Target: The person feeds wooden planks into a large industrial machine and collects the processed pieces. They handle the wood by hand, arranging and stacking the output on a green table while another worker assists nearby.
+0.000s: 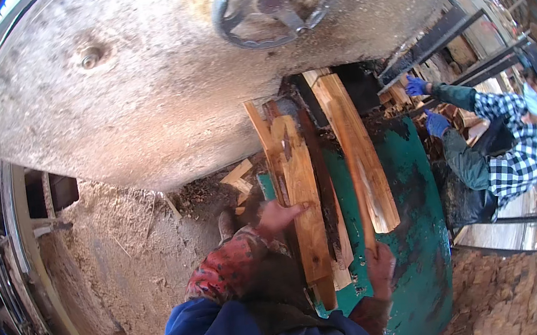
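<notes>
My left hand (280,217) is at the left edge of a wooden board (302,178), its thumb on top; the other fingers are mostly hidden. That board lies among several rough wood strips, including a dark bark-edged strip (320,181). My right hand (381,267) grips the near end of a thin wooden strip (356,186). This strip slants over a thick pale board (371,174), whose far end reaches a dark opening (357,87) in the machine. Beneath the wood is a worn green metal table (409,235).
A large dusty machine housing (161,85) with a metal handwheel (273,7) stands ahead. At right, a co-worker (514,140) in blue gloves reaches toward wood pieces (396,94). Sawdust (109,270) covers the floor at left, with wood offcuts (239,176) near the machine.
</notes>
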{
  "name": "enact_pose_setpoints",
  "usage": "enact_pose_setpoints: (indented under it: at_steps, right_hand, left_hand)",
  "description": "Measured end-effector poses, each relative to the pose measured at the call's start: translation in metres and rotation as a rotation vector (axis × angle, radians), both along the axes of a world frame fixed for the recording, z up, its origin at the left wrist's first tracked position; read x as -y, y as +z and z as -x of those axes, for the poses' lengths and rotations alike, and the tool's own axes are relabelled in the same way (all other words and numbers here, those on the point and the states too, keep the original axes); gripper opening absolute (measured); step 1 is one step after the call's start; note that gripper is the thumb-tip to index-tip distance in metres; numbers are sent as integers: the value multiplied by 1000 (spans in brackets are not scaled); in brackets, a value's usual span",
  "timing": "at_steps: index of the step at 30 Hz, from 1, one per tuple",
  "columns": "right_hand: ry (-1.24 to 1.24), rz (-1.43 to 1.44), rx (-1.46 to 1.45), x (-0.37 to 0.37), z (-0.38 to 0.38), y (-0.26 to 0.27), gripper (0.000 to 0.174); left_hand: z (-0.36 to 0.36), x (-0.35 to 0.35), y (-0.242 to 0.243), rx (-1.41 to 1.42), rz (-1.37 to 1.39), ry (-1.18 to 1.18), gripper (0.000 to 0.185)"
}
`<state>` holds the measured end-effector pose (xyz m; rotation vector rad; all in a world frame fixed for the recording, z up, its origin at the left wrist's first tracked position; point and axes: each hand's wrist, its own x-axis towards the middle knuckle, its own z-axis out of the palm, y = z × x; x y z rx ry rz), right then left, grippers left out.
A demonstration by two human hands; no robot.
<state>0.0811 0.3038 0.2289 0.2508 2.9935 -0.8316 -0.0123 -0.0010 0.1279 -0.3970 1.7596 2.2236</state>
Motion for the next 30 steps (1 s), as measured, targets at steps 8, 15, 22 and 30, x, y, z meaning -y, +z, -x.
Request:
enact_pose_setpoints:
  at_steps: [8, 15, 22, 30]
  right_hand:
    - [217, 12, 0, 44, -5, -47, 58]
    - [250, 41, 31, 71, 18, -47, 77]
    - [226, -138, 63, 126, 37, -39, 99]
    - [200, -115, -4, 126, 35, -41, 99]
  left_hand:
    - [2, 3, -11, 0, -22, -34, 47]
    - [3, 1, -17, -11, -32, -13, 49]
    - [5, 5, -29, 89, 77, -76, 47]
    - [5, 2, -19, 55, 41, -50, 54]
